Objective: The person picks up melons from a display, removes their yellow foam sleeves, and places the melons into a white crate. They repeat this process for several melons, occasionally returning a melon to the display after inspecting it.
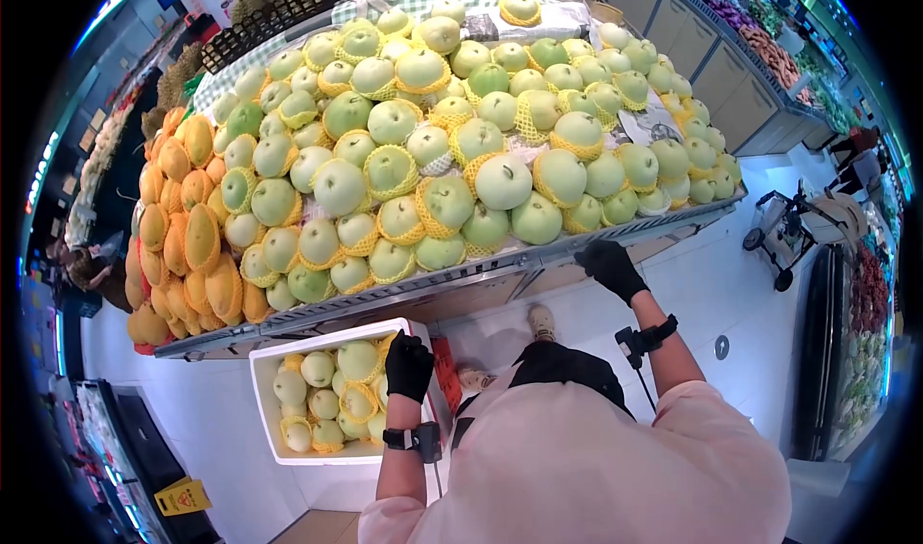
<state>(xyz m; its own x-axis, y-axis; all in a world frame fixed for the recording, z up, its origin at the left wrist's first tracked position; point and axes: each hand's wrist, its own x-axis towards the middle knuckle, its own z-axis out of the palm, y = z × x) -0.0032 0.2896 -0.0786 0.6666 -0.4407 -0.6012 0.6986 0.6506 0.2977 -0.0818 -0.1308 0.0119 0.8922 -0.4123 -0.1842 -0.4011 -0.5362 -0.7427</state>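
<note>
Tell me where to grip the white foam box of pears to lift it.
Probably by the two short end walls of the white foam box, one hand each, coming from the sides. The top is open and filled with netted pears, so the rims stay free; the left hand already rests at its right end.

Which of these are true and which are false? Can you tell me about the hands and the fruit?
1. The left hand reaches into a white box of pale green fruit. True.
2. Both hands are bare. False: both wear black gloves.
3. The right hand rests at the metal edge of the display stand. True.
4. The fruit on the display stand is all red. False: it is pale green fruit in yellow nets, with orange-yellow fruit at the left end.
5. The white box is empty. False: fruit fills it.
</note>
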